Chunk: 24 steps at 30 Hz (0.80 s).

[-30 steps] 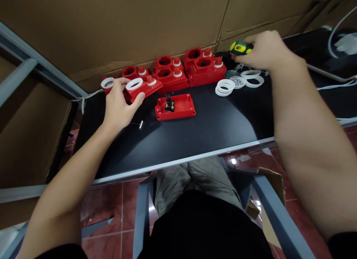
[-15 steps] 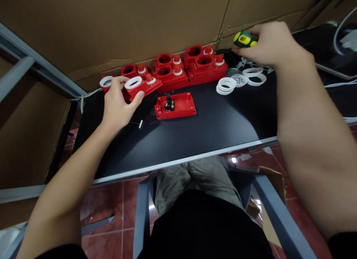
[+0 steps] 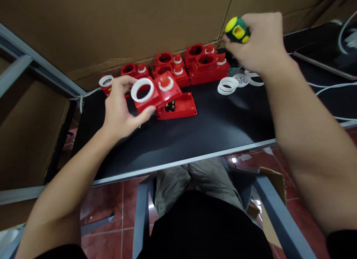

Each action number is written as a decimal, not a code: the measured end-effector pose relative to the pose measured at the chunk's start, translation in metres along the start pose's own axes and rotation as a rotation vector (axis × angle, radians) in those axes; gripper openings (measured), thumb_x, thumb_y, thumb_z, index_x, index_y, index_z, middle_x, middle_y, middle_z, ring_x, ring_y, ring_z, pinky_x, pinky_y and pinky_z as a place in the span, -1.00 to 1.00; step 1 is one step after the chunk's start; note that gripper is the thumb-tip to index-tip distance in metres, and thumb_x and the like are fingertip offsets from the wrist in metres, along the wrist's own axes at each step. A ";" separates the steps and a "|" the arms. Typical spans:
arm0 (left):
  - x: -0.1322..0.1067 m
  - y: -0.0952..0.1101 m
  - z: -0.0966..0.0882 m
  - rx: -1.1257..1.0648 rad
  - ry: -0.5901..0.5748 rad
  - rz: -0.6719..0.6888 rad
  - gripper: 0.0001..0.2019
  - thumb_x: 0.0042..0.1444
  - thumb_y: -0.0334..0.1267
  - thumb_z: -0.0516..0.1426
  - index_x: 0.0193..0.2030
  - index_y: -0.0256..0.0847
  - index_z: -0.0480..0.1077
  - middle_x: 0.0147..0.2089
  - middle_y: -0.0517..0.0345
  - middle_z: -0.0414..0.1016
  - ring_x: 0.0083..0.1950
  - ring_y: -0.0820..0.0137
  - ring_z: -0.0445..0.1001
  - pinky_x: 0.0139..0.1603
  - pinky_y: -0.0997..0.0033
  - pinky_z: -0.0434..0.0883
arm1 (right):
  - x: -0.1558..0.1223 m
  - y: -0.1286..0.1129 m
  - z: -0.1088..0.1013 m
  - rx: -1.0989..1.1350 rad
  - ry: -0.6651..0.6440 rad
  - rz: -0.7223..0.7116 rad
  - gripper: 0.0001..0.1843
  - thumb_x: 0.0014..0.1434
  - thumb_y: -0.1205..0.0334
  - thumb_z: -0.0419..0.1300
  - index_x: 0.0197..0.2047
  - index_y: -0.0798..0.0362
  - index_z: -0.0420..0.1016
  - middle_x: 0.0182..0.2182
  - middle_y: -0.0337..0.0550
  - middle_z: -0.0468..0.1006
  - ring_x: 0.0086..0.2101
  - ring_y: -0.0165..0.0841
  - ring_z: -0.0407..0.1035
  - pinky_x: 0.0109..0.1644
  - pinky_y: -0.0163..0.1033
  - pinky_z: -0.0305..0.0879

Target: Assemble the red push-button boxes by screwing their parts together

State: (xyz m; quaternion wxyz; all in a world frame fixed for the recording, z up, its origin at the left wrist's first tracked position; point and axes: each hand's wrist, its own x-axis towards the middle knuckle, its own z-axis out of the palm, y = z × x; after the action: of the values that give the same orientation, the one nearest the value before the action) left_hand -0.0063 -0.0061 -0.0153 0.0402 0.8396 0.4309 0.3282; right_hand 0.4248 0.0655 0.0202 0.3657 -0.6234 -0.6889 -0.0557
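Note:
My left hand [image 3: 122, 108] grips a red plastic housing cover [image 3: 169, 93] by its left end, tilted above the table. A white ring [image 3: 142, 90] surrounds the cover's round opening, and a red knob [image 3: 165, 81] with a white collar stands at its other end. Below it rests an open red base [image 3: 185, 106] with a black switch block [image 3: 170, 106] inside, partly hidden by the cover. High at the right, my right hand [image 3: 259, 41] is closed around the green and yellow handle of a screwdriver [image 3: 238, 29]; its shaft cannot be made out.
Several red housings [image 3: 206, 67] line the cardboard wall [image 3: 139, 24] at the back. White rings [image 3: 227, 85] lie beside a small dish of screws [image 3: 241, 80]. A flat dark device [image 3: 329, 58] and white cables [image 3: 329, 86] are at the right. The table's pale front edge [image 3: 184, 160] runs before my lap.
My left hand has lifted the cover and brought it right, over the open base, turning its face toward me. My right hand has moved up and left with the screwdriver.

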 end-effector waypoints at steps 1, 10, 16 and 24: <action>-0.003 0.008 0.000 -0.005 -0.050 0.056 -0.08 0.40 0.71 0.34 0.53 0.05 0.38 0.51 -0.18 0.72 0.43 -0.27 0.79 0.46 -0.48 0.77 | -0.003 -0.006 0.000 0.008 -0.031 -0.021 -0.52 0.28 0.36 0.53 -0.33 -0.15 0.28 -0.28 -0.17 0.65 -0.24 -0.24 0.28 0.02 0.01 0.25; -0.021 0.047 0.008 -0.105 -0.517 0.269 -0.42 0.54 0.22 0.49 0.44 -0.05 0.52 0.34 -0.14 0.80 0.30 -0.12 0.83 0.38 -0.13 0.78 | -0.044 -0.048 0.035 0.190 -0.469 -0.234 -0.70 0.32 0.16 0.63 0.10 -0.12 0.83 -0.12 -0.02 0.84 -0.12 0.05 0.64 0.10 0.10 0.53; -0.016 0.042 0.010 -0.098 -0.567 0.268 -0.40 0.56 0.21 0.46 0.47 -0.10 0.51 0.37 -0.18 0.79 0.30 -0.13 0.82 0.41 -0.09 0.76 | -0.051 -0.029 0.067 0.168 -0.443 -0.225 -0.65 0.38 0.01 0.63 0.15 -0.07 0.85 -0.10 0.05 0.85 -0.14 0.10 0.66 0.02 0.12 0.54; -0.013 0.046 0.005 -0.065 -0.573 0.305 -0.48 0.58 -0.03 0.29 0.57 -0.09 0.53 0.42 -0.18 0.83 0.37 -0.15 0.81 0.48 -0.14 0.77 | -0.045 -0.004 0.077 0.184 -0.422 -0.236 -0.65 0.34 0.00 0.65 0.13 -0.15 0.84 -0.20 -0.03 0.78 -0.15 0.09 0.62 0.11 0.17 0.55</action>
State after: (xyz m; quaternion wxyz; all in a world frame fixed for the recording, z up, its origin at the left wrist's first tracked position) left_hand 0.0230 -0.0432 -0.0094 0.1370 0.9510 0.2608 0.0941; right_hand 0.3860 0.0685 -0.0602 0.2598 -0.5007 -0.8200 0.0963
